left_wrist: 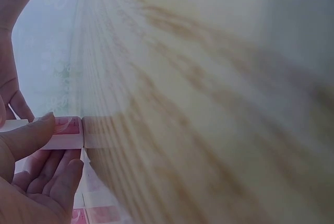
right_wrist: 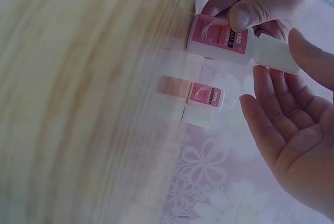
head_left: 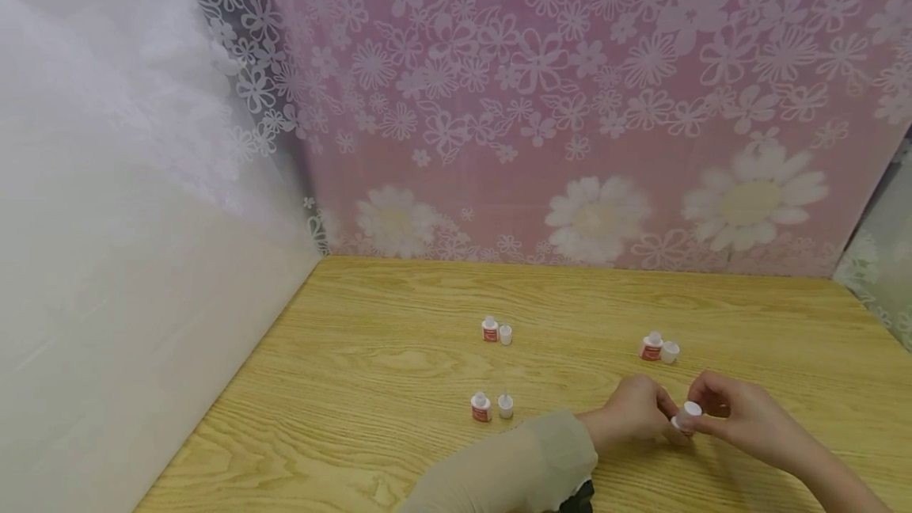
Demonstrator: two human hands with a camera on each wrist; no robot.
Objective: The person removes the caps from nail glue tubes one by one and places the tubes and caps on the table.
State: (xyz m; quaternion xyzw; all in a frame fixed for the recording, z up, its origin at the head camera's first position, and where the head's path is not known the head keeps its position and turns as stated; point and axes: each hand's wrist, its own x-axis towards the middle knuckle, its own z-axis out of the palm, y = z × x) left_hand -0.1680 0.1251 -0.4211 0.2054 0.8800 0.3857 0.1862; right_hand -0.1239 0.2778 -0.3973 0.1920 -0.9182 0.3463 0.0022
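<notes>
At the right of the head view both hands meet at a small white glue bottle [right_wrist: 216,38] with a pink label. My left hand [head_left: 637,408] grips its body between thumb and fingers, the base against the table. My right hand [head_left: 748,422] has its thumb and fingers around the white cap [right_wrist: 275,53], which sits on the bottle's top. In the left wrist view the left thumb [left_wrist: 31,135] lies across the label. Just beyond the hands stands another glue bottle [head_left: 651,347], uncapped, with its white cap [head_left: 670,352] beside it.
Two more uncapped glue bottles stand further left, one at the back [head_left: 490,331] and one nearer [head_left: 480,408]. Each has a brush cap beside it, the back cap [head_left: 506,336] and the near cap [head_left: 506,407]. A flowered pink curtain [head_left: 499,101] borders the wooden table [head_left: 342,386].
</notes>
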